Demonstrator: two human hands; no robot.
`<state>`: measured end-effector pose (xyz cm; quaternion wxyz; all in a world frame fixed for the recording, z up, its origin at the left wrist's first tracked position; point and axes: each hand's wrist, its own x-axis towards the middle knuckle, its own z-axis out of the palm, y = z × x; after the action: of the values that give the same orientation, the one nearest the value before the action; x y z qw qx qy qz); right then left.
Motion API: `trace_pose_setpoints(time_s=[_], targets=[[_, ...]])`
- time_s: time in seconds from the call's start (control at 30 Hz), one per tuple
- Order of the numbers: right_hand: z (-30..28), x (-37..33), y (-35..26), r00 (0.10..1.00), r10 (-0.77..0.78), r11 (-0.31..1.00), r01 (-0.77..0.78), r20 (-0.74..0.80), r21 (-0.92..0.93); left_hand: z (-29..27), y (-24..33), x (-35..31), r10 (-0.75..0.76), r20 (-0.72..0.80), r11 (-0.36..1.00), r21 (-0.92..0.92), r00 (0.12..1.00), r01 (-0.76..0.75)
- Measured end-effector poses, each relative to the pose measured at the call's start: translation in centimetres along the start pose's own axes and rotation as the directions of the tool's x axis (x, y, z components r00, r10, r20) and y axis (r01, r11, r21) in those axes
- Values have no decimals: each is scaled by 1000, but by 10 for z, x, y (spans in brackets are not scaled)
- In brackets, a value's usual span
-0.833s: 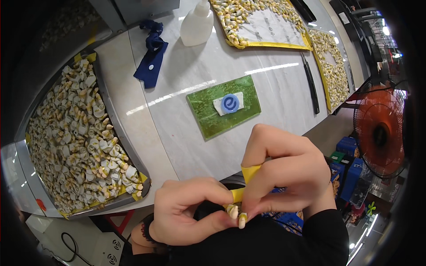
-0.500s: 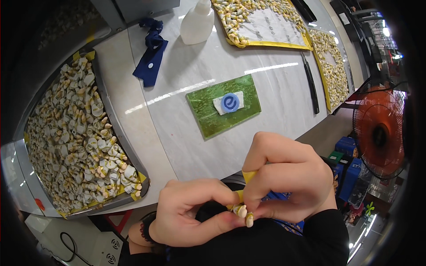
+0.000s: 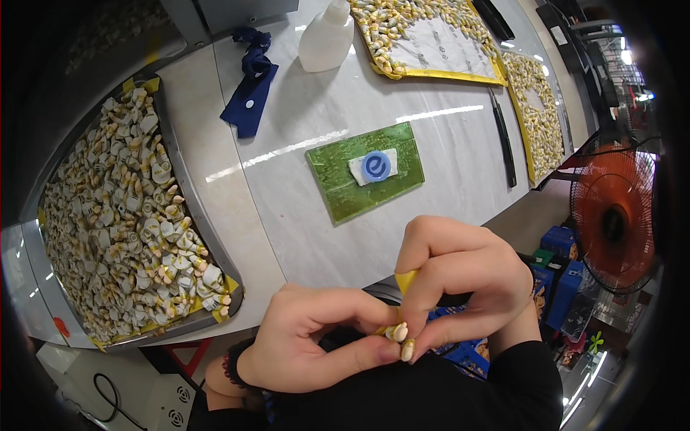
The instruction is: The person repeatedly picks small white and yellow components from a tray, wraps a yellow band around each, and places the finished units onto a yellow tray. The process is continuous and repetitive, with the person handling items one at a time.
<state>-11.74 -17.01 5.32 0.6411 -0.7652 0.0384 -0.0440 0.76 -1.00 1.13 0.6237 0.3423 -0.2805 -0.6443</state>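
Note:
Close to my body, my left hand (image 3: pixel 316 337) pinches a small piece with a pale peach rounded tip (image 3: pixel 397 332) and yellow tape about it. My right hand (image 3: pixel 467 280) is closed at the same spot, its fingertips meeting those of my left. A second pale tip (image 3: pixel 407 350) shows just below the first; whether both belong to one piece I cannot tell. Out from between my right fingers sticks a strip of yellow tape (image 3: pixel 405 280). Beyond my hands lies a green glassy slab (image 3: pixel 334 205), bearing a white pad with a round blue piece (image 3: pixel 376 166).
At left, a dark tray (image 3: pixel 237 294) is heaped with similar small pieces. A yellow-edged tray (image 3: pixel 449 74) and another tray of pieces (image 3: pixel 546 136) stand at the far right. A white bottle (image 3: pixel 325 43), blue cloth (image 3: pixel 250 100), black slim tool (image 3: pixel 505 144) and orange fan (image 3: pixel 611 215) are around.
Both hands keep their pinch around the small pieces, with the held tips shifted slightly right and up. The whole view has moved a little.

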Motion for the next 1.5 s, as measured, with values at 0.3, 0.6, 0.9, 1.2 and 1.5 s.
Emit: trace_pose_setpoints(time_s=[0.3, 0.6, 0.9, 1.2, 1.5], targets=[[4, -8, -4, 1000, -12, 999, 12, -9, -51, 5, -2, -1, -4, 3, 1000, 19, 1000, 4], [1, -3, 2, 989, -69, 997, 71, 134, -15, 6, 9, -8, -23, -50, 983, 179, 999, 31], [0, -25, 21, 954, -115, 992, 94, -278, -89, -30, 93, -81, 552, -283, 8, 942, 784, 335], [-15, -36, 18, 913, -79, 994, 40, -401, -103, -109, 186, -64, 572, -319, -152, 864, 756, 479], [-16, -46, -5, 909, -118, 959, 0, -399, -284, -432, 282, -17, 552, 49, -777, 393, 832, 492]])
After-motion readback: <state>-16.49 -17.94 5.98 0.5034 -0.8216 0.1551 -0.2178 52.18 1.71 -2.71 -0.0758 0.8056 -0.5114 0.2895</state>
